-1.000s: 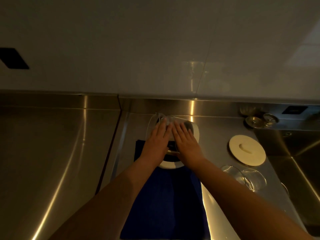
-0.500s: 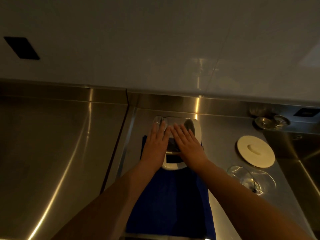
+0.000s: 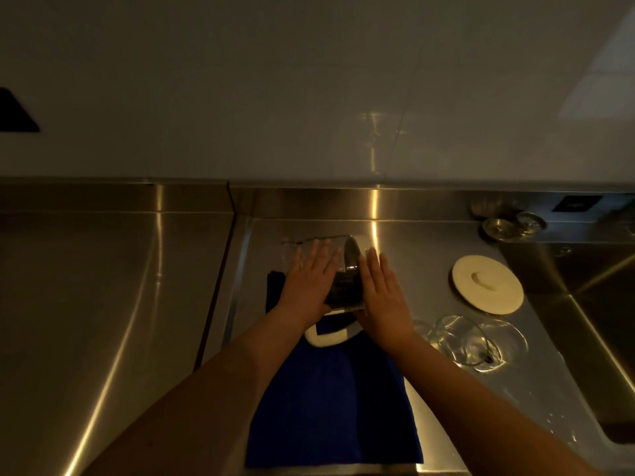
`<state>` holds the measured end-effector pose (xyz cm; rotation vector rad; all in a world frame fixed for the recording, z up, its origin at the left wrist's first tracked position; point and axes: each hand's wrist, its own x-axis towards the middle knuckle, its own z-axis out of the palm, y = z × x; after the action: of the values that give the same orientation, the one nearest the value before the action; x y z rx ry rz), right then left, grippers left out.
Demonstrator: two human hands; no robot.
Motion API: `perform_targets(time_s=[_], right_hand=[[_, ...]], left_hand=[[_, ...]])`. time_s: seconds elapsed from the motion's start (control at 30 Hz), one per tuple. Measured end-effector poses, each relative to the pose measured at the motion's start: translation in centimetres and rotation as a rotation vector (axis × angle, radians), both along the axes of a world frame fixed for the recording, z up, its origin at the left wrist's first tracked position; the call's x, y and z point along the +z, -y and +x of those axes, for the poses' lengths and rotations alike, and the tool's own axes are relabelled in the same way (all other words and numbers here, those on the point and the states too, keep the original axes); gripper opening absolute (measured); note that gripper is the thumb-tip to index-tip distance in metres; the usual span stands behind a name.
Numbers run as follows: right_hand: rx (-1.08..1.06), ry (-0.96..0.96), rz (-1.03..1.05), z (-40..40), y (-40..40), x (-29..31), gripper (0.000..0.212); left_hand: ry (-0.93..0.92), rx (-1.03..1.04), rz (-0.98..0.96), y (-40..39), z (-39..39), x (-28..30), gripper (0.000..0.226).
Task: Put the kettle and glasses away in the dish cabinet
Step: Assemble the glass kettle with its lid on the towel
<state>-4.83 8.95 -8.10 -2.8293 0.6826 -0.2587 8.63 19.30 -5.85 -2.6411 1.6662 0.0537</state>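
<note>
Open steel to the left, clutter to the right

The left counter (image 3: 103,304) lay bare; right of the blue cloth (image 3: 330,407) stood a white lid (image 3: 488,283), near glasses (image 3: 464,341) and the sink (image 3: 601,321).

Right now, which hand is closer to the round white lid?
The right hand. It presses the kettle's right side, toward the lid; the left hand is on the kettle's far side.

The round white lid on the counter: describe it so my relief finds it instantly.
Start at the steel counter, right of the blue towel. The white lid lies flat just left of the sink, behind the clear glasses. It alone is opaque, cream-white, with a recessed centre grip.
</note>
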Motion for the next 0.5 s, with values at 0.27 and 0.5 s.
perform_targets(time_s=[0.27,0.5], right_hand=[[-0.117,-0.021,0.085,-2.0,0.1,-2.2,0.102],[-0.22,0.117,0.36,-2.5,-1.5,-2.7,0.094]], left_hand=[[-0.054,-0.004,-0.027,0.4,0.3,-0.2,0.121],[-0.084,-0.012,-0.064,0.5,1.1,-0.5,0.124]])
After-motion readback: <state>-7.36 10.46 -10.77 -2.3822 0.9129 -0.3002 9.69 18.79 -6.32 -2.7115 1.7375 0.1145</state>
